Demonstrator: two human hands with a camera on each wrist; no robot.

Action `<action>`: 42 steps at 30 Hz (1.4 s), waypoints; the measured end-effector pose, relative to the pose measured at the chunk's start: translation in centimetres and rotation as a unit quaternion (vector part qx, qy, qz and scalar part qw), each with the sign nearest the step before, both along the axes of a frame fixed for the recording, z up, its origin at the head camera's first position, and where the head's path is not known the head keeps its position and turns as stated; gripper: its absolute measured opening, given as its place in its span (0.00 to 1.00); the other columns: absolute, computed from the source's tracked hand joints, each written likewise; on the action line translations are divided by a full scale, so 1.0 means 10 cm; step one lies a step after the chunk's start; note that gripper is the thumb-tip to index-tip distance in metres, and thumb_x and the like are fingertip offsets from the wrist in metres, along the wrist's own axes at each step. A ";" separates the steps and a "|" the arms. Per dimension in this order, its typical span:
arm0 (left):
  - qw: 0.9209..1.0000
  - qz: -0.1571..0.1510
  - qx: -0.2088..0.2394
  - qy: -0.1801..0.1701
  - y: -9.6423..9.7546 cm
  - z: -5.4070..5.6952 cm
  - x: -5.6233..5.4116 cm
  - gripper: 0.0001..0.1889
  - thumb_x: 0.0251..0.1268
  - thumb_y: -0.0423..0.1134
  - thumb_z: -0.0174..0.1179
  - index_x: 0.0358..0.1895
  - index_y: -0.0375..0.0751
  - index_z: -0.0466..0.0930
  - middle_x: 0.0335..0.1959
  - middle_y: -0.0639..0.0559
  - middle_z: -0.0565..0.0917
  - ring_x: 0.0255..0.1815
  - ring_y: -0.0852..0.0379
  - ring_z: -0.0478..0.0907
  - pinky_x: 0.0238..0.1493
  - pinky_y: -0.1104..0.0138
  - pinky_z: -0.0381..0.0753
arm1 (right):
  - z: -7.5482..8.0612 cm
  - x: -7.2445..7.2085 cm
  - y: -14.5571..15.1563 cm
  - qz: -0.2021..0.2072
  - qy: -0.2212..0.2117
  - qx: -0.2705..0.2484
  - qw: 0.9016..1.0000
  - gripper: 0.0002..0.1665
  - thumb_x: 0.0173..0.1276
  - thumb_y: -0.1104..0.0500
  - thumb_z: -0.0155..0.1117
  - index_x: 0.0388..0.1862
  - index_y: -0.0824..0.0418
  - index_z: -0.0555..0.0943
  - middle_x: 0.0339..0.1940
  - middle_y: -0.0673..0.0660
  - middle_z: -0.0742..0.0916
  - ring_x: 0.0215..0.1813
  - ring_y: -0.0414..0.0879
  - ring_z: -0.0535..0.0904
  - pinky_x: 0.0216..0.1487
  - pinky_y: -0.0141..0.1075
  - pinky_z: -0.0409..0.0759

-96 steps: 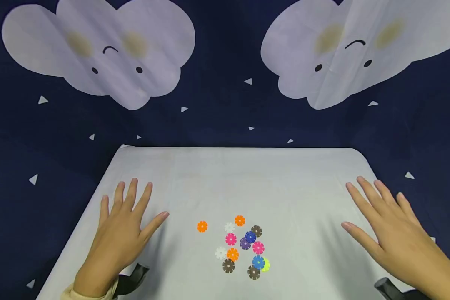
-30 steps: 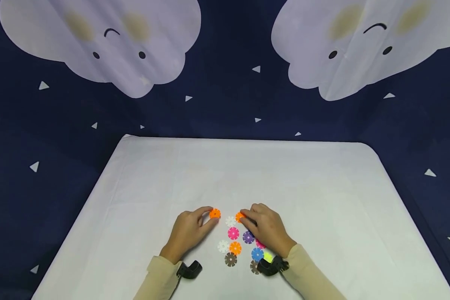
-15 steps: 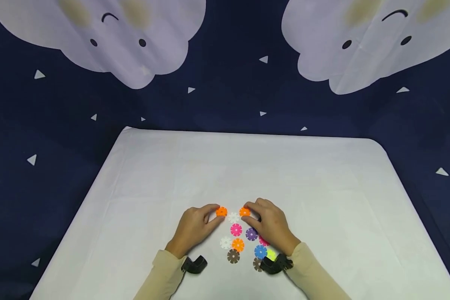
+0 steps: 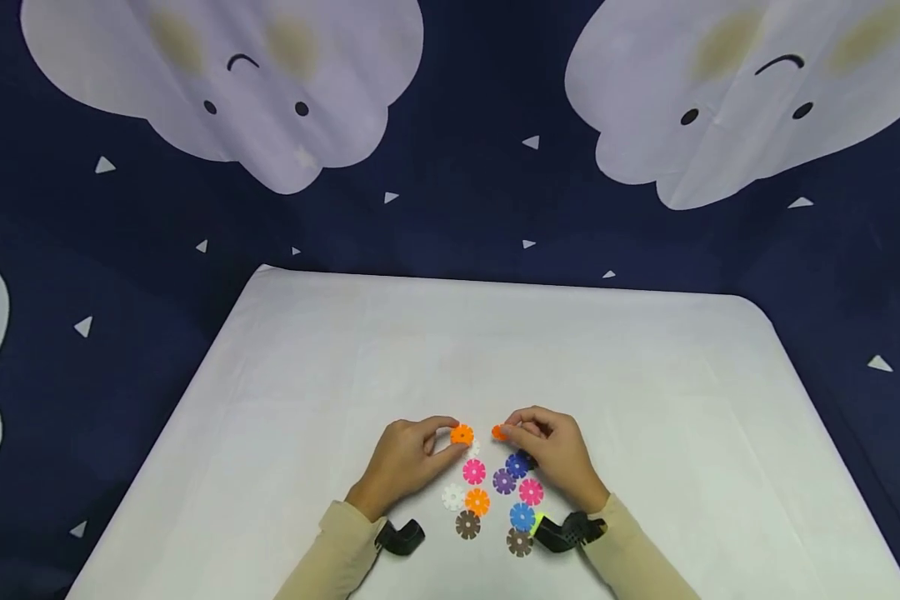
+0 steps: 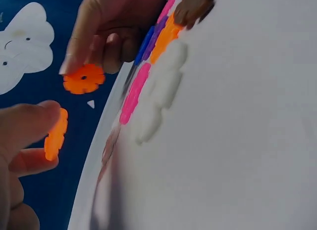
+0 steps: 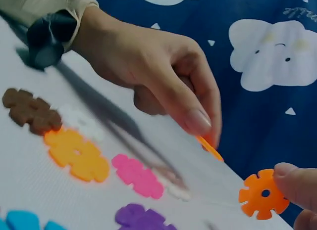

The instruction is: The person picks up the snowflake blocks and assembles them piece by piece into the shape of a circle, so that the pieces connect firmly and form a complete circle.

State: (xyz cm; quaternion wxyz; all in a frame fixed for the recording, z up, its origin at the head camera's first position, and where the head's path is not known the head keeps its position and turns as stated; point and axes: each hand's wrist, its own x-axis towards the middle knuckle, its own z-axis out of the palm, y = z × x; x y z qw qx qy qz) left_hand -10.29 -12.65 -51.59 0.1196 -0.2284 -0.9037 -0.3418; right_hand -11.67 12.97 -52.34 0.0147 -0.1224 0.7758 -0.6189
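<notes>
My left hand pinches an orange notched building disc between thumb and fingers, above a white disc that it partly hides. To its right, my right hand pinches a second orange building disc, mostly covered by the fingers in the head view. Both discs are off the table. In the left wrist view the left hand's disc is turned edge-on, with the right hand's disc just apart from it. The right wrist view gives the right hand's disc face-on, centre hole visible.
Loose discs lie on the white table below the hands: pink, purple, orange, brown, light blue and others. A yellow disc is partly hidden by the right wrist camera. A dark cloud-print cloth hangs behind.
Both hands came in from the sides, where they were spread with nothing held, and took hold of an orange disc each. Since half a second ago the discs have been raised and tilted.
</notes>
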 end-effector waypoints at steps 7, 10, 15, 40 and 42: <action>0.998 -0.026 0.053 -0.031 0.19 -0.06 -0.11 0.17 0.60 0.48 0.75 0.47 0.44 0.90 0.12 0.69 0.58 0.15 0.74 0.51 0.20 0.75 0.55 | -0.07 -0.02 0.02 0.005 -0.052 -0.080 0.995 0.08 0.71 0.59 0.70 0.41 0.64 0.86 0.28 0.61 0.81 0.30 0.43 0.73 0.30 0.32 0.75; 0.995 -0.037 0.085 -0.048 0.24 -0.07 -0.14 0.16 0.60 0.47 0.76 0.47 0.42 0.90 0.12 0.68 0.57 0.15 0.73 0.50 0.20 0.75 0.55 | -0.07 -0.04 0.02 0.022 -0.046 -0.094 0.994 0.09 0.73 0.59 0.69 0.42 0.65 0.85 0.28 0.60 0.80 0.30 0.45 0.73 0.31 0.33 0.75; 0.986 -0.031 0.141 -0.081 0.29 -0.08 -0.14 0.13 0.59 0.43 0.76 0.44 0.43 0.89 0.11 0.68 0.58 0.14 0.72 0.51 0.18 0.74 0.55 | -0.06 -0.03 0.03 0.026 -0.032 -0.093 0.995 0.08 0.75 0.59 0.66 0.43 0.65 0.84 0.26 0.57 0.77 0.29 0.45 0.71 0.30 0.33 0.73; 0.932 0.022 0.298 -0.206 0.49 0.07 -0.05 0.11 0.59 0.34 0.75 0.45 0.40 0.89 0.10 0.59 0.58 0.11 0.71 0.50 0.18 0.72 0.54 | -0.03 0.00 0.02 -0.037 -0.125 -0.186 0.974 0.16 0.76 0.56 0.65 0.47 0.71 0.80 0.23 0.51 0.74 0.25 0.41 0.67 0.29 0.31 0.67; 0.930 0.022 0.305 -0.202 0.51 0.15 -0.03 0.11 0.58 0.32 0.75 0.44 0.38 0.89 0.10 0.61 0.58 0.11 0.71 0.50 0.18 0.72 0.54 | -0.02 0.01 0.02 -0.039 -0.132 -0.196 0.971 0.16 0.77 0.56 0.64 0.48 0.70 0.80 0.22 0.50 0.74 0.25 0.41 0.66 0.29 0.30 0.67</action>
